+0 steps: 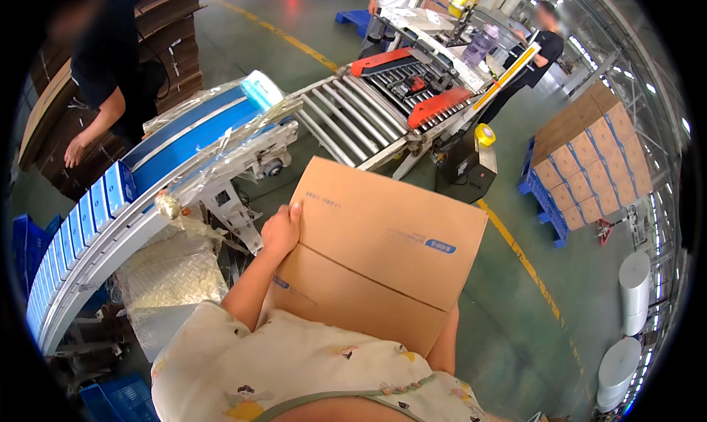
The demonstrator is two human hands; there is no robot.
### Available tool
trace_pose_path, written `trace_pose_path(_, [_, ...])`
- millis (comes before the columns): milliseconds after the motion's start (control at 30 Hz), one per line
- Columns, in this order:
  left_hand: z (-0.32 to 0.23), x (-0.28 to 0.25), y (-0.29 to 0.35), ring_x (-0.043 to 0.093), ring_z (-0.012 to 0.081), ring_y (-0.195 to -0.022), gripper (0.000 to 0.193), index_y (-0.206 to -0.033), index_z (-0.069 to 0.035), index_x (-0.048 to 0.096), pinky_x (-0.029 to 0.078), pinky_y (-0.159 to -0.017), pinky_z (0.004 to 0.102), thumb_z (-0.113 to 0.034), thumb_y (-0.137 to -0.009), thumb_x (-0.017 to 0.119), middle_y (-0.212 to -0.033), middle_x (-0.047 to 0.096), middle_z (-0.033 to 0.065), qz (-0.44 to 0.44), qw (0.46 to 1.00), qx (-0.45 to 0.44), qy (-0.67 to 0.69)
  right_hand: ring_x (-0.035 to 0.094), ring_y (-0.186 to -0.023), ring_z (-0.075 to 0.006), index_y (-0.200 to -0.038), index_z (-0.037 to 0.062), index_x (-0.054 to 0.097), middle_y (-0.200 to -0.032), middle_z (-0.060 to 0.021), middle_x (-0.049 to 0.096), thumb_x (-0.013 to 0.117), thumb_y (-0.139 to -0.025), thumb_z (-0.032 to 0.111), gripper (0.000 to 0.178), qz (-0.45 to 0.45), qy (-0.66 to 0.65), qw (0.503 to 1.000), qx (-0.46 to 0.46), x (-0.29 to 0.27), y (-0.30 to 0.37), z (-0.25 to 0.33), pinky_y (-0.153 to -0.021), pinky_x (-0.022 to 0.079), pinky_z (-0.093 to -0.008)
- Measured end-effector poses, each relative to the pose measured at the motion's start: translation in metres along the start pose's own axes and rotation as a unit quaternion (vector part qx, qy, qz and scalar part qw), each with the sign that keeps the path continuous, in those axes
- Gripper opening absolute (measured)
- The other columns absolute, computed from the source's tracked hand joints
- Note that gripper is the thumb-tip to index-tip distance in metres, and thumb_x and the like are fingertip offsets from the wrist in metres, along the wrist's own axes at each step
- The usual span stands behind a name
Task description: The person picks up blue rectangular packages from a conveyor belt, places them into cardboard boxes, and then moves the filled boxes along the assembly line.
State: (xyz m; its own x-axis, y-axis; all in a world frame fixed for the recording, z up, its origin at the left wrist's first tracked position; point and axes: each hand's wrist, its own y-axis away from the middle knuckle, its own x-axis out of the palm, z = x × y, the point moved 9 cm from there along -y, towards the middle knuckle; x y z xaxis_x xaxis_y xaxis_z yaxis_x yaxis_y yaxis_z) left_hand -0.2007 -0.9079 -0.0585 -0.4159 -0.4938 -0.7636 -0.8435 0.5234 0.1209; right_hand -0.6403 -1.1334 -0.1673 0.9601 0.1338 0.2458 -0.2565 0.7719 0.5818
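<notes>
A brown cardboard carton (383,238), which looks folded flat, is held up in front of my body. It has a dark seam across it and small blue print. My left hand (282,230) grips its left edge, thumb on the front face and fingers curled around the edge. Past the lower right side of the carton, only my right forearm (444,341) shows; the hand itself is hidden behind the cardboard. On the left, a row of blue-and-white boxes (92,216) stands on a curved blue belt conveyor (173,157), and one more package (262,90) lies at its far end.
A roller conveyor (346,120) leads to a carton sealer with red guides (438,107). One person leans by stacked flat cardboard (169,46) at left; others stand at the back. Right are a blue pallet (545,205) of cartons and white rolls (617,370).
</notes>
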Motion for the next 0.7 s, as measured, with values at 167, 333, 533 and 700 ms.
trace_pose_path(167, [-0.049, 0.038, -0.071, 0.057, 0.0409, -0.081, 0.051, -0.083, -0.001, 0.050, 0.043, -0.071, 0.0479, -0.048, -0.090, 0.029, -0.083, 0.060, 0.0239, -0.008, 1.000, -0.030, 0.002, 0.052, -0.104, -0.0257, -0.123, 0.0006, 0.042, -0.118, -0.0139, 0.051, 0.025, -0.092, 0.043, 0.055, 0.035, 0.004, 0.999, 0.006, 0.033, -0.096, 0.065, -0.085, 0.044, -0.0353])
trace_pose_path(333, [-0.065, 0.102, -0.180, 0.057, 0.0405, -0.085, 0.051, -0.087, -0.002, 0.051, 0.044, -0.073, 0.0472, -0.048, -0.090, 0.029, -0.086, 0.060, 0.0232, -0.012, 0.996, -0.085, 0.011, 0.053, -0.103, -0.0255, -0.123, 0.0007, 0.042, -0.118, -0.0137, 0.051, 0.026, -0.092, 0.043, 0.055, 0.085, 0.023, 0.996, 0.024, 0.110, -0.243, 0.127, -0.085, 0.044, -0.0355])
trace_pose_path(533, [-0.100, 0.133, -0.341, 0.056, 0.0409, -0.087, 0.050, -0.093, -0.002, 0.053, 0.043, -0.076, 0.0469, -0.046, -0.090, 0.029, -0.089, 0.060, 0.0244, -0.033, 0.988, -0.152, 0.009, 0.053, -0.101, -0.0240, -0.122, 0.0014, 0.043, -0.117, -0.0128, 0.052, 0.030, -0.090, 0.044, 0.055, 0.137, 0.086, 0.987, 0.002, 0.217, -0.434, 0.196, -0.084, 0.044, -0.0340])
trace_pose_path(700, [-0.107, 0.114, -0.422, 0.055, 0.0422, -0.087, 0.049, -0.091, -0.002, 0.054, 0.043, -0.075, 0.0469, -0.045, -0.090, 0.031, -0.089, 0.059, 0.0252, -0.101, 0.969, -0.225, 0.003, 0.053, -0.099, -0.0216, -0.119, 0.0008, 0.046, -0.113, -0.0119, 0.053, 0.032, -0.088, 0.044, 0.055, 0.221, 0.147, 0.964, 0.010, 0.305, -0.622, 0.185, -0.084, 0.043, -0.0315])
